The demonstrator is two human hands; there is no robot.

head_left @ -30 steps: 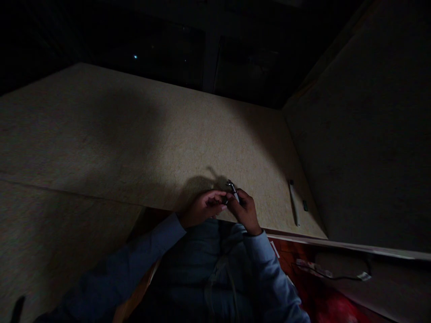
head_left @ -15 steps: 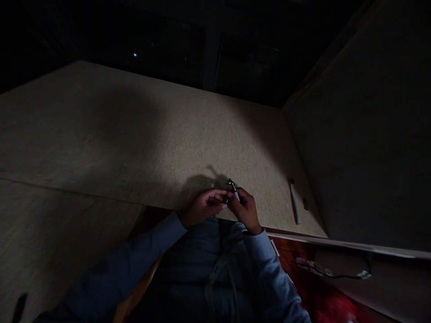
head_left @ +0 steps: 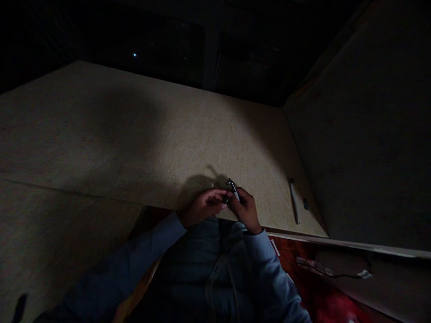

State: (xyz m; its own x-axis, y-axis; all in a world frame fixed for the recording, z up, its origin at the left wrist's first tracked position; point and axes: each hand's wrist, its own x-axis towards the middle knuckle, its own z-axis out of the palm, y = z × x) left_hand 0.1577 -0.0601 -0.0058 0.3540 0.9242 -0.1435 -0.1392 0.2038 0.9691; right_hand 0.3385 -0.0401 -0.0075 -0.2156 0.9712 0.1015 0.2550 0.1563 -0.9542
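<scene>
My right hand (head_left: 248, 211) is closed around a slim tool (head_left: 233, 186) with a white handle and a shiny curved metal head that points up and away from me. The light is too dim to tell its exact kind. Beside it, my left hand (head_left: 203, 207) has its thumb and fingers brought together, the tips close to the right thumb. Something small and dark shows between the two hands, but I cannot make out what it is. Both hands are just above the near edge of the pale table (head_left: 208, 130).
On the right of the table lie a long pale handle with a dark end (head_left: 294, 202) and a small dark piece (head_left: 305, 204). A dark panel (head_left: 363, 134) rises along the right edge. Below it are a cable (head_left: 343, 276) and something red (head_left: 333, 305).
</scene>
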